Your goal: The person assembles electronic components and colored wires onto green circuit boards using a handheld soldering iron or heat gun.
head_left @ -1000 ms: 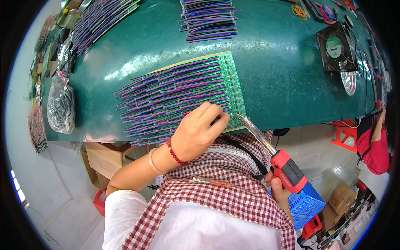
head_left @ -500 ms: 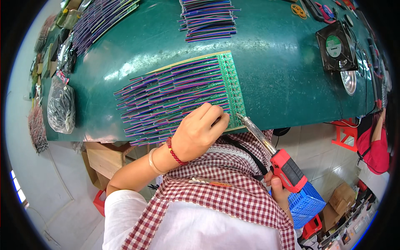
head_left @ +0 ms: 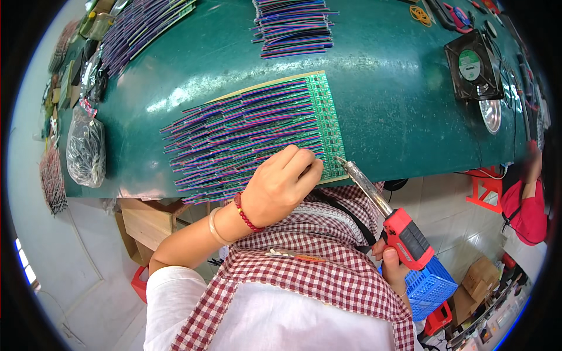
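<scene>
A wide green worktable (head_left: 380,105) fills the upper part of the view. Near its front edge lies a long green circuit-board panel (head_left: 321,111), with a dense fan of purple, red and blue wires (head_left: 234,137) running off its left side across the table. A second bundle of the same wires (head_left: 293,26) lies beyond the panel, toward the far edge, and a clear plastic bag (head_left: 86,149) sits well to the panel's left. A black square fan (head_left: 473,65) stands to the panel's right.

The left hand (head_left: 281,187) rests on the wires at the panel's near end, fingers curled and pressing them down just beside the board. The right hand (head_left: 393,266), mostly hidden below the table edge, is wrapped around the red handle of a soldering iron (head_left: 386,213); its metal tip touches the panel's near right corner, close to the left hand's fingertips.
</scene>
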A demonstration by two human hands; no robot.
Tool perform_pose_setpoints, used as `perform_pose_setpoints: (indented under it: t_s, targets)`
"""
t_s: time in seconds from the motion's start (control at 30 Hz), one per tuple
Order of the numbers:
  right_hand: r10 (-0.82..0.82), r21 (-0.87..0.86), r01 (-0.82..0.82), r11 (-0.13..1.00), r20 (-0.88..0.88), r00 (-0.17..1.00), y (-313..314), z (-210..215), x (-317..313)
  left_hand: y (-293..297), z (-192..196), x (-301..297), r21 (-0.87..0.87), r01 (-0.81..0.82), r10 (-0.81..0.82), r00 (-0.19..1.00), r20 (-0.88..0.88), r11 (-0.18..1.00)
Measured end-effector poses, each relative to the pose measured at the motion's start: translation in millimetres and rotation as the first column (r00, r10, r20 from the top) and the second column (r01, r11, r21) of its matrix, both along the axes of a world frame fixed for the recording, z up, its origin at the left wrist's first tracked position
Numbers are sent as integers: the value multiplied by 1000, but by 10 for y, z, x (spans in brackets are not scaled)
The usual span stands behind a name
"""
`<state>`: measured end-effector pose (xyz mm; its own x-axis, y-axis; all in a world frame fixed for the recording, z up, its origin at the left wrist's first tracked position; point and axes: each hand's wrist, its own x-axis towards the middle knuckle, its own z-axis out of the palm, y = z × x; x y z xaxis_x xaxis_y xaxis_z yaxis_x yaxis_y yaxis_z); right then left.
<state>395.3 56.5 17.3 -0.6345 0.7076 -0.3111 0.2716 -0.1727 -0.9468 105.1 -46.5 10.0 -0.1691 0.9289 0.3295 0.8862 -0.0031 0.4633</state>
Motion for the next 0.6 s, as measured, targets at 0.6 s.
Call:
perform_pose_setpoints:
  t_s: [0.6]
  targets:
    - [-169,12,170,985,-13,985,65,5,-2,595,513,-371,59,-92,104,962,-254,994]
